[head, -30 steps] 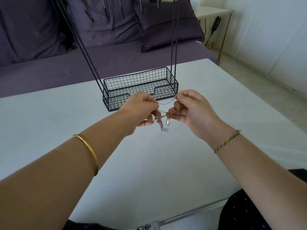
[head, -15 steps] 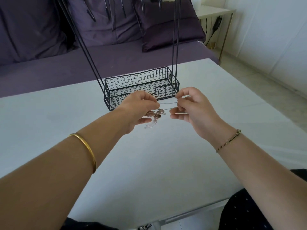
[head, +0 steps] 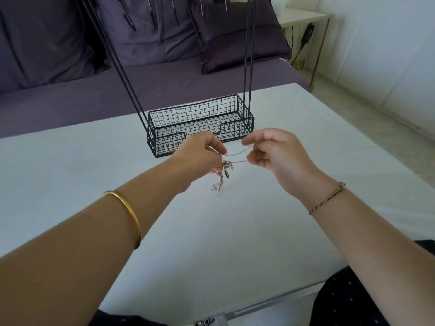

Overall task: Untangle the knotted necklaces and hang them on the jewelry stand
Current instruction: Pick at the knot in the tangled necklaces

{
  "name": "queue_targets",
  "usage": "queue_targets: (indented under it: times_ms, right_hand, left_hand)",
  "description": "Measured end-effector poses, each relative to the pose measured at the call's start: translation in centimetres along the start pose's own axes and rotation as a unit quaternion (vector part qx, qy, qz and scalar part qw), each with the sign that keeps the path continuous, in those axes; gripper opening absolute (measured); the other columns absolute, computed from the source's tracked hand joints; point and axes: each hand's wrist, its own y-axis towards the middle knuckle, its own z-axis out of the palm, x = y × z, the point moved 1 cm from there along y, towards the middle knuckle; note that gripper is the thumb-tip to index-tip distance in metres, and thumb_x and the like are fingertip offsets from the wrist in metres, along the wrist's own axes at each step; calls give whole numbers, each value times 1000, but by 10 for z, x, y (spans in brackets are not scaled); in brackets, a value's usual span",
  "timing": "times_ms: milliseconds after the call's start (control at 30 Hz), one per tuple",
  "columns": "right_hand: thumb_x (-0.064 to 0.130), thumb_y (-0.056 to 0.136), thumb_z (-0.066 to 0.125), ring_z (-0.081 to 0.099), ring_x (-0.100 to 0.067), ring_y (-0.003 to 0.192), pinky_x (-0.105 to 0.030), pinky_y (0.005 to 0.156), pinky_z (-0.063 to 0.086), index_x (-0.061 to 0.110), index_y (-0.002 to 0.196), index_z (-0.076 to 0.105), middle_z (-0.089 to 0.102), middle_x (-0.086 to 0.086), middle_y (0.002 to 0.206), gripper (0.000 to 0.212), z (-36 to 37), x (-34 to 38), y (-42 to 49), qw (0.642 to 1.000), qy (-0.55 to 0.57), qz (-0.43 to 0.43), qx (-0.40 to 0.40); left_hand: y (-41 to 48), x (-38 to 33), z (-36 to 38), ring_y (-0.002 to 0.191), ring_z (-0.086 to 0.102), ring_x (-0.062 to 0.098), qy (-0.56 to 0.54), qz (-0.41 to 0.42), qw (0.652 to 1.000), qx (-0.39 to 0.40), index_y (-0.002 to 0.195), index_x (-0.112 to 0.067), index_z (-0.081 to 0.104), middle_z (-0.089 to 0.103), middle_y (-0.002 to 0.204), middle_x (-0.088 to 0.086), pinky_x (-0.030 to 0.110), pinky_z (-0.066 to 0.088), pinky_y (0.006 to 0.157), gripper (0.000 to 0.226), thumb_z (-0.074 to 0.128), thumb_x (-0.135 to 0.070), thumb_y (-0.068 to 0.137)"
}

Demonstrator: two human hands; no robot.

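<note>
Knotted necklaces [head: 224,170]: clump of silver and rose-toned chain, held in the air over the middle of the white table [head: 207,243]; two thin strands run rightward, and a loose end dangles below.
Left hand [head: 200,158]: fingers curled, pinching the clump.
Right hand [head: 275,154]: thumb and forefinger pinching the strands.
Jewelry stand [head: 166,143]: black wire basket base with upright rods, near the table's far edge, just behind both hands.
Beyond it: purple sofa [head: 70,95].

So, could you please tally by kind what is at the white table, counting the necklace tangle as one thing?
Hands: 2 (left hand, right hand)
Wrist bracelets: 2 (gold bangle, twisted bracelet)
Jewelry stand: 1
Necklace tangle: 1, pinched by both hands
Total: 6
</note>
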Motion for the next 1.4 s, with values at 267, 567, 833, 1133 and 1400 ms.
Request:
queue_targets:
  times_ms: [267,567,833,1133,1400]
  right_hand:
    - [1,86,56,48,7,45,-6,44,31,10,81,75,55,24,47,21,8,2,-9,966,-247,-51,57]
    - [21,83,70,35,-2,43,-11,42,26,11,81,74,49,5,58,11,8,-3,-6,969,-230,-45,78]
    - [13,82,68,42,-11,60,-20,54,32,17,72,68,56,2,68,12,5,-3,-5,981,-181,-14,71]
    - [8,83,66,40,1,46,-10,46,31,16,75,69,52,17,49,12,2,-3,-3,983,-167,-23,75]
    - [9,89,57,35,-2,41,-24,54,29,11,77,66,68,-3,77,16,4,-1,-5,985,-147,-7,88]
  left_hand:
    - [0,-5,-1,72,62,19,-81,2,997,-15,84,-10,59,61,79,10,30,56,80,24,53,13,85]
    - [-2,-8,-1,64,58,15,-104,19,994,-4,85,-9,58,59,78,8,27,55,72,25,51,14,84]
    - [0,-5,-2,72,60,15,-73,21,997,-8,83,-13,59,60,85,7,26,57,69,27,56,14,82]
    - [-3,-2,1,79,62,12,-34,1,999,42,95,-12,62,63,90,5,20,57,60,22,60,7,84]
    - [-4,-1,2,77,61,12,69,62,996,1,91,-16,65,64,103,-5,25,55,67,13,74,-17,81]
